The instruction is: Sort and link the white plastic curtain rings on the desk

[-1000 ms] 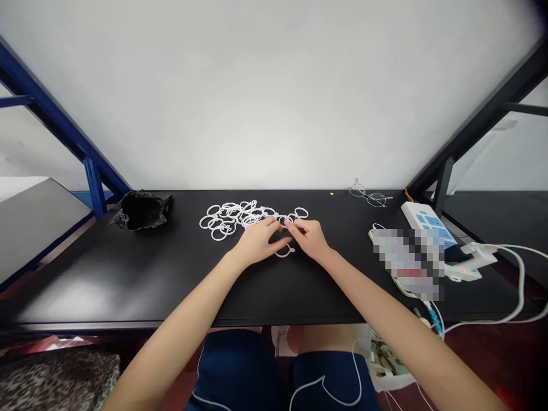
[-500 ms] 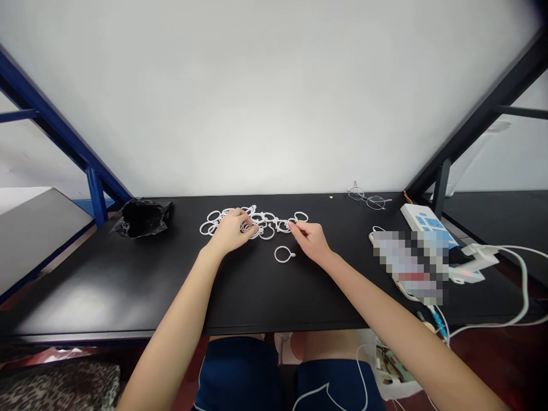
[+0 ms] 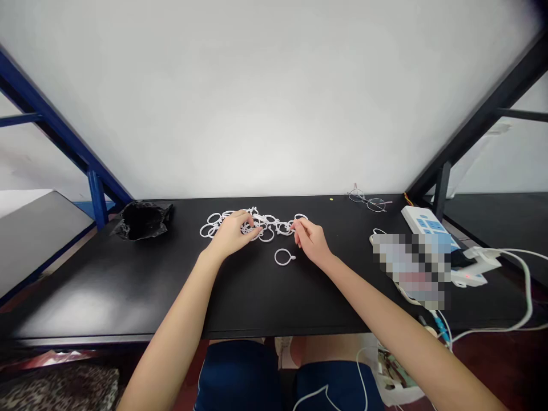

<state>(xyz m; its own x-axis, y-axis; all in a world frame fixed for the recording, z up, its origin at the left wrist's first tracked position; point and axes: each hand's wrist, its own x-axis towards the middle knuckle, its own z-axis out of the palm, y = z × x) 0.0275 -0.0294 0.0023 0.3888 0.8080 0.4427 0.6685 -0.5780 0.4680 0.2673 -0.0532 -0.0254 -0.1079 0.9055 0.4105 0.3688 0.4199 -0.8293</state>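
Observation:
A tangled pile of white plastic rings (image 3: 210, 230), each with a small knob like a curtain ring, lies on the black tabletop (image 3: 240, 297). My left hand (image 3: 233, 231) rests over the pile, thumb and fingers apart, covering part of it. At the pile's right end is my right hand (image 3: 310, 238), fingers bent and thumb close to the index finger; whether a ring is between them is hidden. One ring (image 3: 301, 217) shows partly behind that hand. A single loose ring (image 3: 282, 257) lies apart, nearer the front edge.
A crumpled black plastic bag (image 3: 143, 221) stands open at the left. Toward the back right are eyeglasses (image 3: 367, 200). A white power strip (image 3: 428, 225), a blurred-out phone (image 3: 406, 271) and white cables (image 3: 524, 285) lie to the right.
My right hand has shifted slightly right, and its lower fingers show more. My left thumb and fingers have spread a little. The loose ring lies where it was.

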